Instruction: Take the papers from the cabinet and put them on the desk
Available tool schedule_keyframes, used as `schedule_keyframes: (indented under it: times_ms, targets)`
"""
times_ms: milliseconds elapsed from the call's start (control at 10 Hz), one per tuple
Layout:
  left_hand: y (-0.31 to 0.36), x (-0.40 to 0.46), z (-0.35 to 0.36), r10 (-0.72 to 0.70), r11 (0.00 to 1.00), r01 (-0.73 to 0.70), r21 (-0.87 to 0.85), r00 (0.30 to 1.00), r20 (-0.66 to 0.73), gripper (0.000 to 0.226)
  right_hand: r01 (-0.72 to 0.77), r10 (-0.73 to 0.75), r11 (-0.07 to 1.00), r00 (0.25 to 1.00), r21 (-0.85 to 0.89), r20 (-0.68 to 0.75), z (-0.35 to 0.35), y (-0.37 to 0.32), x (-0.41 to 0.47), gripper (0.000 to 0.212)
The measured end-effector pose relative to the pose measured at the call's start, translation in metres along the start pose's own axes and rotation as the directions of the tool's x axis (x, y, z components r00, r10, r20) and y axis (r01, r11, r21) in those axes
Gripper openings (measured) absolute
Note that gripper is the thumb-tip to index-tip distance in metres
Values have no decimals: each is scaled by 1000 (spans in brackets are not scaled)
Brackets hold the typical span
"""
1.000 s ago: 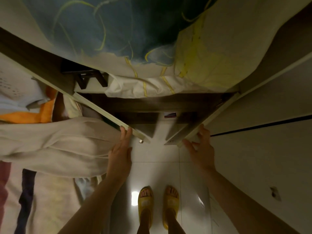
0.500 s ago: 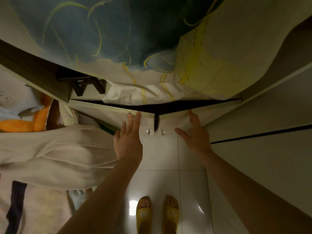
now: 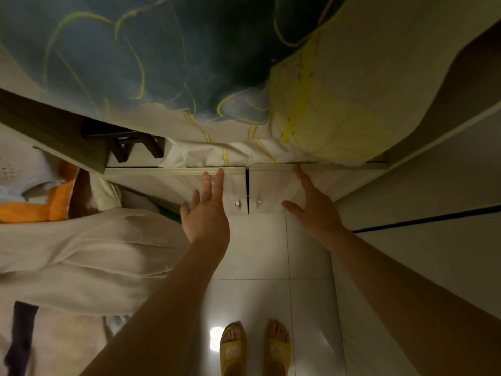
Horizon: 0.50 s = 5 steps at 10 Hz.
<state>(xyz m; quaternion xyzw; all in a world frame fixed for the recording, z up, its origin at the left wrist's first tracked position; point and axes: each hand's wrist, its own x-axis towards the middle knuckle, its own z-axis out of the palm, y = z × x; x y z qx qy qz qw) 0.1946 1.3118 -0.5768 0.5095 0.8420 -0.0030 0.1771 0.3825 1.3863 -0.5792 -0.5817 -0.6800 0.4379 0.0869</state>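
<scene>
A low cabinet with two pale doors stands straight ahead. The left door point(image 3: 179, 185) and the right door point(image 3: 273, 185) are both shut, each with a small silver knob point(image 3: 237, 203) near the middle seam. My left hand point(image 3: 206, 210) lies flat against the left door, fingers spread. My right hand point(image 3: 311, 207) presses flat on the right door. Both hands hold nothing. No papers are in view.
A blue and yellow quilt point(image 3: 189, 77) is piled on top of the cabinet. Beige bedding point(image 3: 81, 253) and an orange cloth point(image 3: 32, 210) fill the left side. A pale wardrobe panel point(image 3: 433, 226) runs along the right. My feet in yellow sandals point(image 3: 254, 348) stand on white tiles.
Both cabinet doors swung from open to fully shut, pushed by my hands. The dark inside of the cabinet is now hidden.
</scene>
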Motion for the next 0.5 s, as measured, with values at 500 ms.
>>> schedule_keyframes:
  times_ms: [500]
  targets:
    - [-6, -12, -13, 99, 987, -99, 124, 995, 11, 84, -11, 29, 781, 999, -625, 18, -2, -1, -28, 75]
